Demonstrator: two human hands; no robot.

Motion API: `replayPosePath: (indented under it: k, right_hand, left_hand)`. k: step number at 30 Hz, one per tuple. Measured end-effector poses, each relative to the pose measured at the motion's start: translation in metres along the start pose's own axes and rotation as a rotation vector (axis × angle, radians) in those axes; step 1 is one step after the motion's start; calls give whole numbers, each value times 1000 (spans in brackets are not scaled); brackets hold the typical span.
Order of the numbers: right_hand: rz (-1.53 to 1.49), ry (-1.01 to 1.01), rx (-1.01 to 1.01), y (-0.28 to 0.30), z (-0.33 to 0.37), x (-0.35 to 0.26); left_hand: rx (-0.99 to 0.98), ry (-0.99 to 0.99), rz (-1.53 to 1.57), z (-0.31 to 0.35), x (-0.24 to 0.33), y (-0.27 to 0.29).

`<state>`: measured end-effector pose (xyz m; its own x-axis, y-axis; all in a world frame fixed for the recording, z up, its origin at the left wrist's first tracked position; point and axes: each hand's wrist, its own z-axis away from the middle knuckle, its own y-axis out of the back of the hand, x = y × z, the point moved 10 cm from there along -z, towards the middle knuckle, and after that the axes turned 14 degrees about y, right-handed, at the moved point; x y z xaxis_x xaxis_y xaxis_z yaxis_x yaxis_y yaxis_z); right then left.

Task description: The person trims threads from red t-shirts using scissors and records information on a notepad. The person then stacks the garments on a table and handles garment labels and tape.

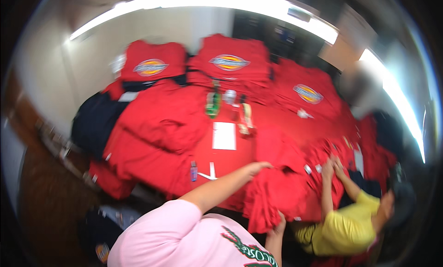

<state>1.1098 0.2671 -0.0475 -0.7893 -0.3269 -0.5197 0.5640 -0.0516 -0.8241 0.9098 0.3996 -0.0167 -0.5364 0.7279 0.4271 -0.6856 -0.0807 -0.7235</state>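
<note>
Head view: red garment (282, 191) held between the person's hands, at 4–5 o'clock from view centre. Left hand (260, 167) at the garment's 10–11 o'clock edge; blurred, cannot tell whether fingers are closed. Right hand (278, 225) at its 6 o'clock edge, thumb and fingers gripping cloth. White sheet (224, 136) at 10–11 o'clock from garment; co-worker in yellow (349, 231) at 4 o'clock.
</note>
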Motion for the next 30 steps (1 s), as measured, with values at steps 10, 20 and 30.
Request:
replayPosePath:
  k: [10,20,30]
  right_hand:
    - [146,144,-117,-47,34,-90]
    - [615,204,-322,-239,20,-20]
    - [910,84,-633,-406,11,166]
  left_hand:
    - [-486,-115,88,127,-10,-168]
    - [-312,-753,119,390,86,-90]
    - [-159,-1672,209,749,184,112]
